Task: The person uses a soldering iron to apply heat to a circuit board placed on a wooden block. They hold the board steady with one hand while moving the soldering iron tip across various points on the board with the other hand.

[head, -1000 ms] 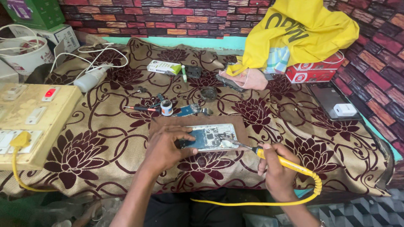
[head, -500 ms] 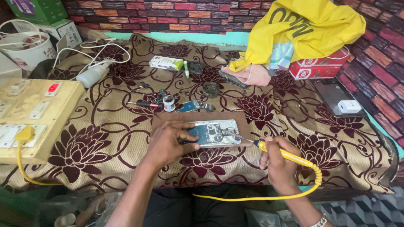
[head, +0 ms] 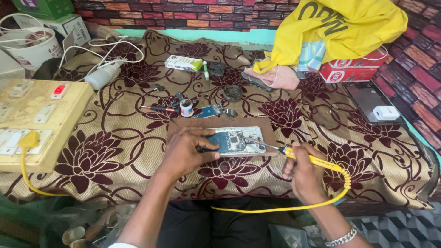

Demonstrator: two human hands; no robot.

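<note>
An opened phone [head: 237, 139] with its circuit board showing lies on a brown board [head: 268, 127] on the flowered cloth. My left hand [head: 183, 154] rests on the phone's left end and pins it down, with a dark tool under the fingers. My right hand [head: 303, 172] grips a yellow soldering iron [head: 308, 158]; its metal tip reaches onto the phone's right part. The iron's yellow cord [head: 294, 205] loops below my hands.
A cream switchboard [head: 32, 119] with a yellow plug sits at left. Screwdrivers [head: 158, 108], a small pot [head: 186, 107], a white box [head: 183, 63] and small parts lie behind the phone. A yellow bag [head: 349, 27] on red boxes, a dark tablet with a white charger [head: 385, 112] at right.
The view has shifted slightly. Both hands stay at the phone, with the iron's tip still over its right part.
</note>
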